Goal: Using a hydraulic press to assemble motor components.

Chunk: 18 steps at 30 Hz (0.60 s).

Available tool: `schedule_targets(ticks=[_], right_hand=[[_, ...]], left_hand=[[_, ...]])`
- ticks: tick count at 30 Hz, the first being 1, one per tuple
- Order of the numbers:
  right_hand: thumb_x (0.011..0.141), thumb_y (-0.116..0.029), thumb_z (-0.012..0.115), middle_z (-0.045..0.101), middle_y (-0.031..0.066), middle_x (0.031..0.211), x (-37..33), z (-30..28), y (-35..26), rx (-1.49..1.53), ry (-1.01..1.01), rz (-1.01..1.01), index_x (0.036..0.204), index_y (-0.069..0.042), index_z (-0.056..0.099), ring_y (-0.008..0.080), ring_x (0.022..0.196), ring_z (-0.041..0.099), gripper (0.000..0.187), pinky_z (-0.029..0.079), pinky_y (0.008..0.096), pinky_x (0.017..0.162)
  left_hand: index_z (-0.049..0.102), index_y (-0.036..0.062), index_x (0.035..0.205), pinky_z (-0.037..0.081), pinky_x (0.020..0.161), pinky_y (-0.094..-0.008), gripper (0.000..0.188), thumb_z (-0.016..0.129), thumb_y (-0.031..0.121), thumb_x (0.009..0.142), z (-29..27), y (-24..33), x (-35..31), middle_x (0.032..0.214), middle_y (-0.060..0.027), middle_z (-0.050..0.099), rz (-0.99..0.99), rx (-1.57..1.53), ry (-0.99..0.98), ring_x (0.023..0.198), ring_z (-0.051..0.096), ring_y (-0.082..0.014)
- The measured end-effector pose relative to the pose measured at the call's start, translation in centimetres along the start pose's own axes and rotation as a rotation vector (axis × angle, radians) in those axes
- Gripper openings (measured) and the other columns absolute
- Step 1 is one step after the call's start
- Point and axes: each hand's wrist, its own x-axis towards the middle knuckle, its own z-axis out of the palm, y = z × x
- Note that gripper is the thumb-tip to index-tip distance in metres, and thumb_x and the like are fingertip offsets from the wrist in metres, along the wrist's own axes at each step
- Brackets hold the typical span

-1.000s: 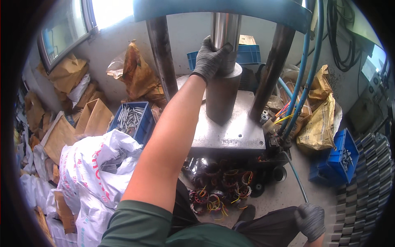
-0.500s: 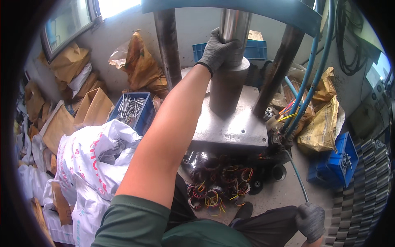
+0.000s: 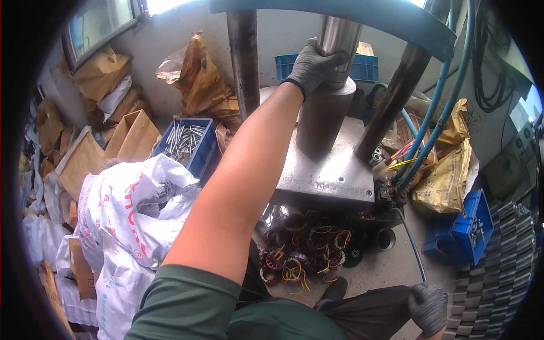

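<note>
My left hand (image 3: 318, 65), in a grey glove, is wrapped round the lower end of a shiny steel cylinder (image 3: 341, 37). That cylinder comes down from under a blue crossbeam (image 3: 334, 8) of a press. Below it stands a thicker, duller metal cylinder (image 3: 322, 124) on a steel plate (image 3: 340, 180). At the lower right my gloved right hand (image 3: 428, 309) is closed on the end of a metal lever (image 3: 416, 249), which runs up to fittings beside the plate. The fingertips of my left hand are partly hidden behind the cylinder.
Dark posts (image 3: 243, 62) flank the cylinders. Wound motor stators (image 3: 300, 249) with coloured wires lie beneath the plate. A blue crate of metal shafts (image 3: 187, 139) and white sacks (image 3: 136, 209) are at left. Blue hoses (image 3: 453, 107), a blue bin (image 3: 473, 229) and stacked metal parts (image 3: 496, 272) are at right.
The view has shifted slightly, so the press appears further right. Both hands keep their grips, the left on the steel cylinder and the right on the lever.
</note>
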Motion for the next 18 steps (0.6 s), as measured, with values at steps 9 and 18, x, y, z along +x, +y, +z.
schedule_targets(ticks=[9, 18], right_hand=[[0.078, -0.011, 0.074, 0.074, 0.0182, 0.088, 0.6, -0.8, -0.2, 0.048, -0.070, -0.004, 0.095, -0.006, 0.080, 0.0417, 0.084, 0.072, 0.019, 0.059, 0.0507, 0.077], [0.082, -0.009, 0.071, 0.078, 0.0182, 0.100, 2.2, -2.9, 0.8, 0.141, -0.012, 0.034, 0.108, -0.005, 0.079, 0.0404, 0.090, 0.075, 0.027, 0.061, 0.0490, 0.080]], left_hand=[[0.050, -0.0006, 0.145, 0.054, 0.107, -0.0398, 0.093, 0.097, 0.037, 0.075, 0.2, -0.4, -0.2, 0.127, -0.0173, 0.067, 0.140, -0.173, -0.061, 0.121, 0.066, -0.0261], [0.056, -0.0059, 0.139, 0.059, 0.099, -0.0394, 0.097, 0.097, 0.044, 0.065, 0.1, 0.8, -0.5, 0.120, -0.0212, 0.074, 0.028, 0.069, 0.033, 0.110, 0.074, -0.0304]])
